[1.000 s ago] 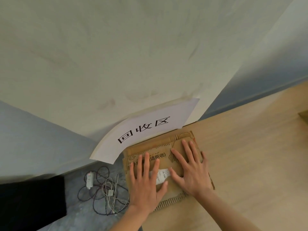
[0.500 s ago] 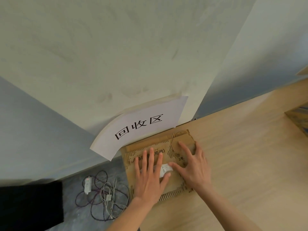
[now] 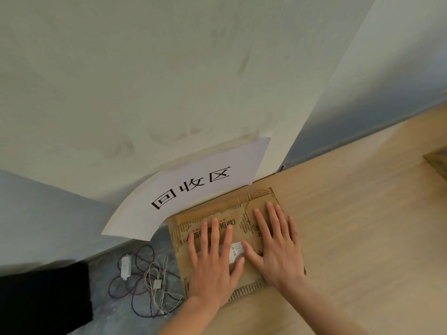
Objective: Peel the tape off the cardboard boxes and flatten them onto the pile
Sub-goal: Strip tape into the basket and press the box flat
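Left hand: the left hand (image 3: 212,264) lies palm down on the flattened box (image 3: 232,240), fingers straight and spread, gripping nothing.
Right hand: the right hand (image 3: 278,247) lies flat just beside it, fingers straight and fanned, thumb pointing toward the left hand; it grips nothing either.
Flattened box: brown cardboard lying flat under both palms at the left end of the wooden table (image 3: 362,238), its far edge beyond the fingertips near the wall (image 3: 145,68).
Hidden parts: both hands cover most of the box's middle; whether more cardboard lies beneath it cannot be told.
Label: a small white label (image 3: 235,251) shows in the gap between the left index finger and the right thumb, partly covered, its print too small to read.
Printing on box: dark characters just past the left fingertips, partly covered by them.
Torn edge: bare corrugated ridges show behind the wrists.
Sign: a curved white sign (image 3: 188,189) with three black characters stands beyond the fingertips, against the wall.
Second box: a cardboard box (image 3: 437,162), well to the right of the right hand, cut off by the picture's edge.
Floor: left of the left hand, a power strip (image 3: 126,266) and tangled cables (image 3: 150,286).
Dark shape: a black object (image 3: 43,301) at the lower left, cut off and not identifiable.
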Demonstrator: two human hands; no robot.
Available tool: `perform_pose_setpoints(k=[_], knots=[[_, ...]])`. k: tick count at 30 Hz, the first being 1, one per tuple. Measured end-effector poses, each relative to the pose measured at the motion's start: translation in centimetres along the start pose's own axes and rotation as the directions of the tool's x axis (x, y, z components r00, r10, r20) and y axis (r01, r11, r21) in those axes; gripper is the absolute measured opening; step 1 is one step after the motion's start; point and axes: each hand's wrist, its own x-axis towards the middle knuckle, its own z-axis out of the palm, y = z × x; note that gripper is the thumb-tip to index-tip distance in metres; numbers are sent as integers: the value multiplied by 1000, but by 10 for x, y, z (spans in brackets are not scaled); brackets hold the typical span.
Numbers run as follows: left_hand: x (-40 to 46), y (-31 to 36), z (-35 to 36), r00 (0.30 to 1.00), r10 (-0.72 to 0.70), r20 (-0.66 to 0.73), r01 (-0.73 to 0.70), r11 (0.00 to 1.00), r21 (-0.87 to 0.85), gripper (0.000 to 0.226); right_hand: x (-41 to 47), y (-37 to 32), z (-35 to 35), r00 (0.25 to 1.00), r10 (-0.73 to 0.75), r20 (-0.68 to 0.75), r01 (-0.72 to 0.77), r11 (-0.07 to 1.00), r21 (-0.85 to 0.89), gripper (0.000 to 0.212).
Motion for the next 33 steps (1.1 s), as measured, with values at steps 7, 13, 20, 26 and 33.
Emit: perform_pose_setpoints(k=[7,13,20,26,33], knots=[[0,-3,8,999,22,-33,-22,1000,0,78,1,0,6,1000,-14,7,14,1000,-20,86],[1,-2,3,999,10,32,-10,1000,-12,78,0,-4,-2,999,7,40,-6,999,-38,85],[1,2,-33,989,-34,141,37,999,-21,84,-5,-13,-36,983,62,171,-49,996,-77,88],[-30,6,-90,996,5,85,-2,999,-36,83,-48,-27,-93,995,84,48,-82,996,-24,79],[-119,19,-169,989,148,-25,-149,983,-111,75,-164,-37,-174,993,121,0,-120,979,-164,83]])
